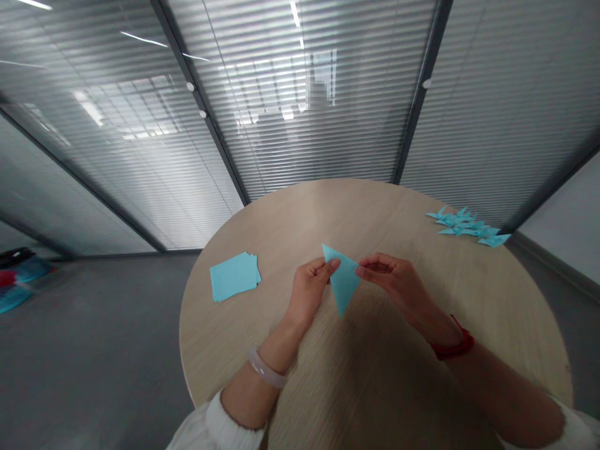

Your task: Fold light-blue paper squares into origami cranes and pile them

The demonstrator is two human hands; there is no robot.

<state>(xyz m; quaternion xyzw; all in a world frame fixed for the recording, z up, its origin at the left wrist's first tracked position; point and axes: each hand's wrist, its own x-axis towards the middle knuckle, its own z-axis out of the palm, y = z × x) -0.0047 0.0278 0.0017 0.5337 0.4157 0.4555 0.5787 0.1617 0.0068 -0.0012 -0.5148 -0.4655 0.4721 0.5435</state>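
Observation:
A light-blue sheet of origami paper [345, 282], folded into a triangle, is held up between my two hands above the middle of the table. My left hand [311, 284] pinches its left edge, thumb on the near face and fingers behind. At the triangle's right corner, my right hand [391, 275] grips the tip between thumb and forefinger. One point of the paper hangs downward and another points up and left. The back of the paper is hidden from me.
A stack of light-blue paper sheets [234, 277] lies on the round wooden table [300, 206] at the left. Several folded blue paper cranes [469, 226] sit near its far right edge. Glass panels with blinds [323, 144] stand behind the table.

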